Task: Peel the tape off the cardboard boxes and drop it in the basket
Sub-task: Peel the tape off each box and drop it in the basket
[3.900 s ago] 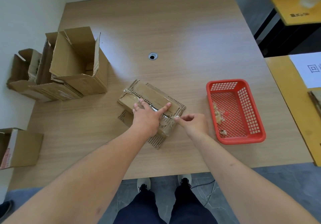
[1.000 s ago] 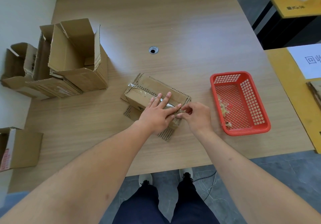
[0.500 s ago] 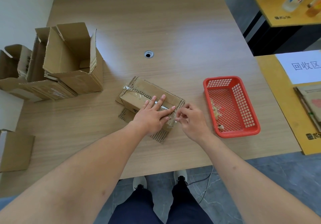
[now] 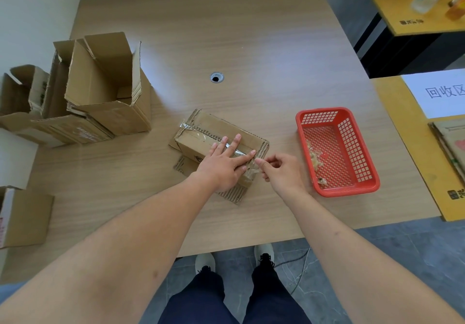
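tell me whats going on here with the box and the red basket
A person is stripping tape off a cardboard box on the wooden table. The left hand lies flat on top of the box, pressing it down, while the right hand pinches the clear tape at the box's near end. The red basket to the right already holds a few tape scraps. More open boxes sit at the left.

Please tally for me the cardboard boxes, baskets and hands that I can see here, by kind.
Cardboard boxes: 5 (taped box, open box, box behind it, far-left box, box at the near-left edge)
Red basket: 1
Hands: 2 (left hand, right hand)
Total: 8
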Motion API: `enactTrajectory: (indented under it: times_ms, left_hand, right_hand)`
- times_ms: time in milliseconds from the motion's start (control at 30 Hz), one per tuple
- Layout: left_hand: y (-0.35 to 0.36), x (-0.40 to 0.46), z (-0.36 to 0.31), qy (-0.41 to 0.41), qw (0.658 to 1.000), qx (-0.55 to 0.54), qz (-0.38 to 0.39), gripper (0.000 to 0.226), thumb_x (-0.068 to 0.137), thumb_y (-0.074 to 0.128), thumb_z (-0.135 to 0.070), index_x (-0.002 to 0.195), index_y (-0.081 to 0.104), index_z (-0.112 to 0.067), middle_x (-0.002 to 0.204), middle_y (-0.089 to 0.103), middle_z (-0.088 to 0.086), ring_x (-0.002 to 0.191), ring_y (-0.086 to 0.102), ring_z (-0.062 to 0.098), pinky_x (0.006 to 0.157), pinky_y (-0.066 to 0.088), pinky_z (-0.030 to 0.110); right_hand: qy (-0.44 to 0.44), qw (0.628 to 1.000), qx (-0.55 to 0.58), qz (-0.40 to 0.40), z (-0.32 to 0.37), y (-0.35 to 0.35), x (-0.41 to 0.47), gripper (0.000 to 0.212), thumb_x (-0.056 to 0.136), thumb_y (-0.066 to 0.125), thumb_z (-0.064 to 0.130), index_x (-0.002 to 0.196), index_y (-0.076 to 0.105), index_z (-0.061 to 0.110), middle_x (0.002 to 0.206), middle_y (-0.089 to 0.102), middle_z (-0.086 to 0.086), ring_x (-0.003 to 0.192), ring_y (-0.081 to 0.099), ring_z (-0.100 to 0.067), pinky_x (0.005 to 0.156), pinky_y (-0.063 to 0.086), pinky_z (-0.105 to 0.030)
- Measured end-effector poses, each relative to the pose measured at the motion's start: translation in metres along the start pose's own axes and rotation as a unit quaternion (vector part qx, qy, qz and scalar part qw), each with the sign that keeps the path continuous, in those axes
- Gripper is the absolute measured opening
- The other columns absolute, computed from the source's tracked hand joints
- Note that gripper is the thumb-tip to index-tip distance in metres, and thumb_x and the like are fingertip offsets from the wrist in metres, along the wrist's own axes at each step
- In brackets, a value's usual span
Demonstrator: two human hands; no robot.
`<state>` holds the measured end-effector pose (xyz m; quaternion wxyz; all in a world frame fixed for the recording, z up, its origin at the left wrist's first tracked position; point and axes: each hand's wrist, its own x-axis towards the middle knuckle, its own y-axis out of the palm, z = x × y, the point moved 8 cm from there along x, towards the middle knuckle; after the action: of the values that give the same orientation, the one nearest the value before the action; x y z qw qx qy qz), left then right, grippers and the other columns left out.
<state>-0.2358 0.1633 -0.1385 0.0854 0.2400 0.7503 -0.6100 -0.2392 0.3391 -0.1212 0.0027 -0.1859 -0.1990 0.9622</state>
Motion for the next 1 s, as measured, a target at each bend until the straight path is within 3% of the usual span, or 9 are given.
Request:
enactTrajectory:
  times_ms: [100,200,267,400,567,667,833,933,1000]
  left_hand:
    - [0.000,0.000,0.000,-0.003,1.000,0.000,-0.002,0.050,0.107,0.020,-0.055,0.153,0.001,-0.061,0.166,-0.026,-0.007,0.155,-0.019,0.030,0.124,-0.009,0.044]
    - [0.001,0.000,0.001,-0.002,1.000,-0.001,-0.006,0.050,0.106,0.019,-0.057,0.153,0.001,-0.062,0.166,-0.026,-0.007,0.155,-0.019,0.030,0.125,-0.009,0.045]
    - [0.001,0.001,0.001,-0.002,1.000,0.003,-0.008,0.050,0.106,0.019,-0.057,0.153,0.000,-0.062,0.166,-0.025,-0.007,0.155,-0.019,0.030,0.125,-0.008,0.045]
    - [0.002,0.002,0.001,-0.003,1.000,0.006,-0.009,0.051,0.106,0.019,-0.056,0.153,-0.001,-0.062,0.166,-0.026,-0.007,0.155,-0.019,0.031,0.125,-0.008,0.046]
    - [0.003,0.003,0.002,0.000,1.000,0.004,-0.013,0.051,0.106,0.018,-0.057,0.153,-0.001,-0.062,0.166,-0.026,-0.006,0.155,-0.019,0.031,0.125,-0.008,0.046]
    - [0.004,0.004,0.003,0.001,1.000,0.004,-0.017,0.050,0.106,0.017,-0.058,0.153,-0.001,-0.062,0.166,-0.026,-0.006,0.155,-0.018,0.031,0.125,-0.008,0.046]
    - [0.006,0.005,0.004,0.003,1.000,0.009,-0.020,0.051,0.105,0.015,-0.061,0.153,-0.003,-0.062,0.166,-0.027,-0.005,0.155,-0.018,0.031,0.125,-0.008,0.047]
    - [0.006,0.004,0.004,0.003,1.000,0.003,-0.016,0.051,0.104,0.013,-0.062,0.152,-0.002,-0.062,0.166,-0.027,-0.006,0.155,-0.019,0.030,0.126,-0.008,0.046]
    - [0.005,0.004,0.003,0.003,1.000,0.002,-0.011,0.051,0.104,0.013,-0.063,0.152,-0.002,-0.062,0.166,-0.028,-0.006,0.155,-0.020,0.030,0.126,-0.008,0.046]
  right_hand:
    - [0.044,0.999,0.009,-0.026,-0.012,0.001,0.001,0.028,0.077,0.089,0.036,0.068,0.072,0.016,0.062,0.072,-0.004,0.060,0.068,-0.021,0.074,0.061,-0.050]
    - [0.034,0.998,-0.015,-0.041,-0.016,0.001,-0.004,0.027,0.074,0.090,0.040,0.065,0.076,0.019,0.055,0.066,0.007,0.054,0.057,-0.008,0.066,0.053,-0.037]
    - [0.038,0.998,-0.028,-0.034,-0.019,0.003,-0.007,0.024,0.072,0.091,0.040,0.067,0.079,0.020,0.056,0.067,0.011,0.058,0.062,-0.008,0.067,0.054,-0.034]
    - [0.083,0.996,0.021,0.012,-0.031,0.010,-0.017,0.027,0.066,0.096,0.034,0.079,0.080,0.016,0.076,0.078,0.000,0.083,0.076,-0.022,0.087,0.061,-0.043]
    - [0.068,0.997,0.041,-0.011,-0.029,0.008,-0.024,0.018,0.071,0.094,0.020,0.081,0.080,0.016,0.077,0.078,-0.003,0.082,0.076,-0.027,0.082,0.062,-0.051]
    - [0.025,0.998,0.036,-0.040,-0.021,0.004,-0.027,0.014,0.075,0.090,0.016,0.086,0.081,0.020,0.080,0.078,0.003,0.081,0.076,-0.017,0.085,0.061,-0.047]
    - [-0.141,0.987,-0.062,-0.043,0.011,0.005,-0.035,0.036,0.086,0.076,0.005,0.116,0.073,0.025,0.095,0.077,0.011,0.092,0.072,0.002,0.086,0.060,-0.028]
    - [-0.217,0.959,-0.180,-0.007,0.023,0.017,-0.039,0.029,0.091,0.068,0.004,0.114,0.070,0.022,0.102,0.075,0.007,0.097,0.069,-0.010,0.086,0.058,-0.039]
    - [-0.211,0.952,-0.223,0.020,0.021,0.024,-0.039,0.025,0.094,0.064,0.005,0.112,0.072,0.020,0.100,0.071,-0.003,0.097,0.064,-0.020,0.084,0.056,-0.045]
